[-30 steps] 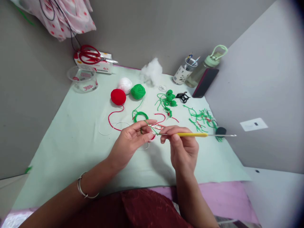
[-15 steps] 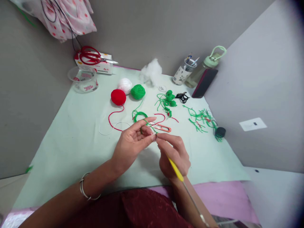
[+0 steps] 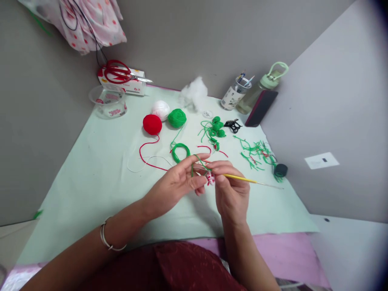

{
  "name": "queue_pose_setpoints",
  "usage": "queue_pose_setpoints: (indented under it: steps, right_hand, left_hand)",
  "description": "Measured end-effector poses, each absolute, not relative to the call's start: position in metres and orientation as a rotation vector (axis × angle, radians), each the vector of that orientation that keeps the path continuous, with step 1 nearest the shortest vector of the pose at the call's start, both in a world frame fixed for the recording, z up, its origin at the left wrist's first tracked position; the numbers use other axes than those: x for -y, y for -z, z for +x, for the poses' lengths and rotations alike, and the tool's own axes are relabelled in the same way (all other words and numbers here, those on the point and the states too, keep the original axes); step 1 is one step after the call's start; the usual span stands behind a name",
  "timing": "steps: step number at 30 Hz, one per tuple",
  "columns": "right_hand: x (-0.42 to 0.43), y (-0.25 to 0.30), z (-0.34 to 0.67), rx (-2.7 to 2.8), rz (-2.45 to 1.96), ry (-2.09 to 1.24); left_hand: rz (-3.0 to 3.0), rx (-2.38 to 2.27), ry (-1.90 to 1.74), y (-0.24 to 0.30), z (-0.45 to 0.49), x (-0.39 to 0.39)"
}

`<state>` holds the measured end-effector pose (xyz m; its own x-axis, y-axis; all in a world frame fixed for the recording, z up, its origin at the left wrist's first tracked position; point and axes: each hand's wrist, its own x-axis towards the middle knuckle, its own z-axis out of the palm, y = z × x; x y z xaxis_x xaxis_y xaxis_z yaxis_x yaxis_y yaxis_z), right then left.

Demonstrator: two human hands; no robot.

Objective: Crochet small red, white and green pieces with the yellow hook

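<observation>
My left hand (image 3: 178, 184) holds a strand of green yarn (image 3: 198, 161) looped over its fingers, above the pale green cloth (image 3: 91, 173). My right hand (image 3: 232, 190) grips a yellow-handled crochet hook (image 3: 242, 178) whose metal end points right. Between the fingertips of both hands sits a small red and white crocheted piece (image 3: 210, 178). The green strand runs back through a coil (image 3: 180, 150) to a green yarn ball (image 3: 177, 118).
A red yarn ball (image 3: 152, 124) and a white ball (image 3: 161, 109) lie beyond my hands. Green crocheted bits (image 3: 216, 126), yarn scraps (image 3: 257, 152), a hair clip (image 3: 233, 124), stuffing (image 3: 194, 92), red scissors (image 3: 117, 72) on a box, a plastic cup (image 3: 109, 101), a bottle (image 3: 257, 89) stand further back.
My right hand swung the crochet hook from pointing down toward my body back to pointing right. Both hands shifted slightly right, hiding the orange snips on the cloth.
</observation>
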<state>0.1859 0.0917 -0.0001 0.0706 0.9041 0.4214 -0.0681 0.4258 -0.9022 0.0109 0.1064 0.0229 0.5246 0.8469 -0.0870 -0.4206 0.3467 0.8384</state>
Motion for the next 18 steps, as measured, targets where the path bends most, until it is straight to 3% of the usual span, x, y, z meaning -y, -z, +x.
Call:
queue_pose_setpoints:
  steps: [13, 18]
  right_hand:
    - [-0.093, -0.01, 0.184, 1.12, -0.817, -1.089]
    - [-0.085, -0.017, 0.19, 1.422, -0.89, -0.837]
  left_hand:
    - [1.128, -0.781, -1.034, -0.018, 0.011, -0.104]
    - [1.371, -0.926, -1.26, -0.022, 0.009, -0.103]
